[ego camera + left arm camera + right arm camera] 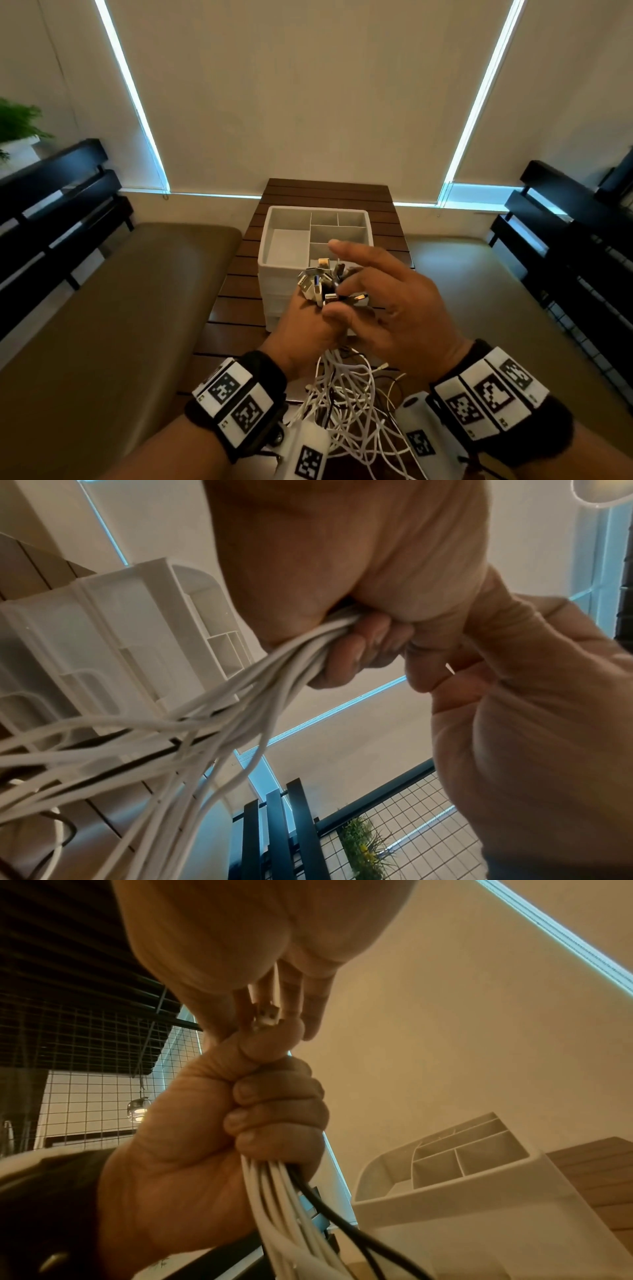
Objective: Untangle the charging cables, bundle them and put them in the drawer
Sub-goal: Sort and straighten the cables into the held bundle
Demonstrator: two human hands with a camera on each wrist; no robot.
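Wood table (236,301) w/ white drawer organiser (270,246) on it, top tray w/ dividers. In front of it we hold the charging cables (342,387): left hand (305,329) fisted round the bunch, plugs (318,284) sticking up, loose ends hanging tangled below. Right hand (394,305) fingers spread, relaxed, at the plugs, gripping nothing

A dim room is seen from above a dark slatted wooden table (329,195). Behind it, beige roller blinds (308,89) are drawn over the windows, with thin strips of bluish daylight (130,85) showing at their edges. Olive-brown cushioned benches (113,308) with black slatted backrests (58,205) are placed on both sides. A green plant (17,123) is seen far left.
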